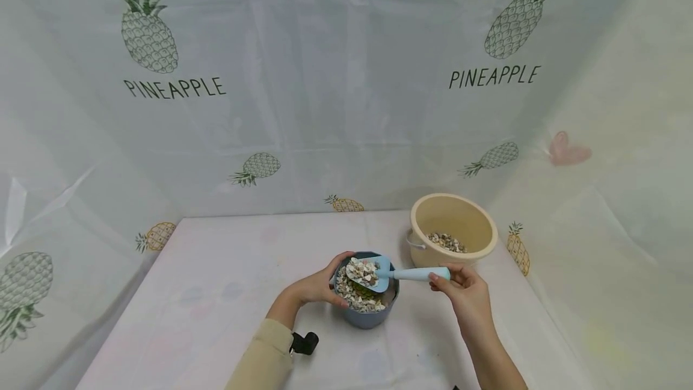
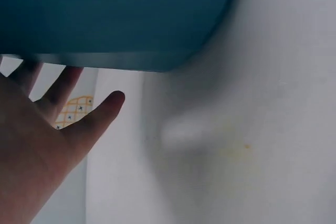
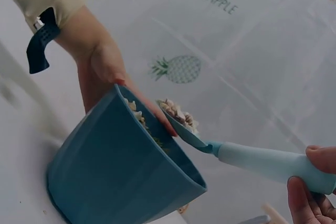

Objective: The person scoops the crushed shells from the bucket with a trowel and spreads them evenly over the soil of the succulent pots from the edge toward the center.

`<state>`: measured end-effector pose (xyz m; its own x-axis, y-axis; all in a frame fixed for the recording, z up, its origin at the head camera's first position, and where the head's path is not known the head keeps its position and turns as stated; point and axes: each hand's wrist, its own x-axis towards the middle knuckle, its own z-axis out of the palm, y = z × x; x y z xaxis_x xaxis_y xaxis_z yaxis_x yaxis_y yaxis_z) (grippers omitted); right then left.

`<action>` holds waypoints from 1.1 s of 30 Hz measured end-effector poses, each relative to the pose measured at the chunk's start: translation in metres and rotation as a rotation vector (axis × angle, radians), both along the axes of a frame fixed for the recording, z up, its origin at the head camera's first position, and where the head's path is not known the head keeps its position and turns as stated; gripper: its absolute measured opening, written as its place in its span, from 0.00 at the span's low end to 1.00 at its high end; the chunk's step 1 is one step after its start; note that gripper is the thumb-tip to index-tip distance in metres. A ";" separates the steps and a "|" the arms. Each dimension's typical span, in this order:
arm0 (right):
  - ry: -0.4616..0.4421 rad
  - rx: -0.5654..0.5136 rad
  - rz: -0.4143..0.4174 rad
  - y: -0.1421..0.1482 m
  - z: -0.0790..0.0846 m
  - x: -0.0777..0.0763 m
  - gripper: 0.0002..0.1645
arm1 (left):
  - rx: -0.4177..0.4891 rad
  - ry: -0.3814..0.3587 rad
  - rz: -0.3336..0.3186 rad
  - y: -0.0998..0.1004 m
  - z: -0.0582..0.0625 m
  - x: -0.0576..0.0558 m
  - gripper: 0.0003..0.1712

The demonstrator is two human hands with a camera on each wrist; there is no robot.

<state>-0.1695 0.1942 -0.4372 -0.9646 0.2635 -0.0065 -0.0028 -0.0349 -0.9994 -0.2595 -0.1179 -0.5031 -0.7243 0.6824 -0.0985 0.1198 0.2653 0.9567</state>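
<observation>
My left hand grips the left side of a blue flower pot, thumb at the front of its rim and fingers spread toward the back. Pale pebbles fill much of the pot, around something green partly hidden under the scoop. Over the pot's mouth is a light blue hand trowel, its blade heaped with small pebbles. My right hand pinches the end of the trowel's handle between thumb and fingers. In the left wrist view the pot's blue wall covers part of the left fingers.
A cream bucket with a wire handle stands at the back right, pebbles lying in its bottom. The table has a pale cover. Pineapple-printed sheets hang behind and at both sides.
</observation>
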 end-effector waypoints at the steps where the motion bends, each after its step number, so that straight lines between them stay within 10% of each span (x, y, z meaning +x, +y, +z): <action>1: -0.001 -0.001 -0.002 -0.001 0.000 0.001 0.21 | 0.005 0.002 0.011 0.000 -0.002 0.002 0.65; 33: 0.017 -0.006 -0.051 -0.022 0.003 0.004 0.20 | 0.027 0.049 0.373 -0.006 -0.007 0.067 0.60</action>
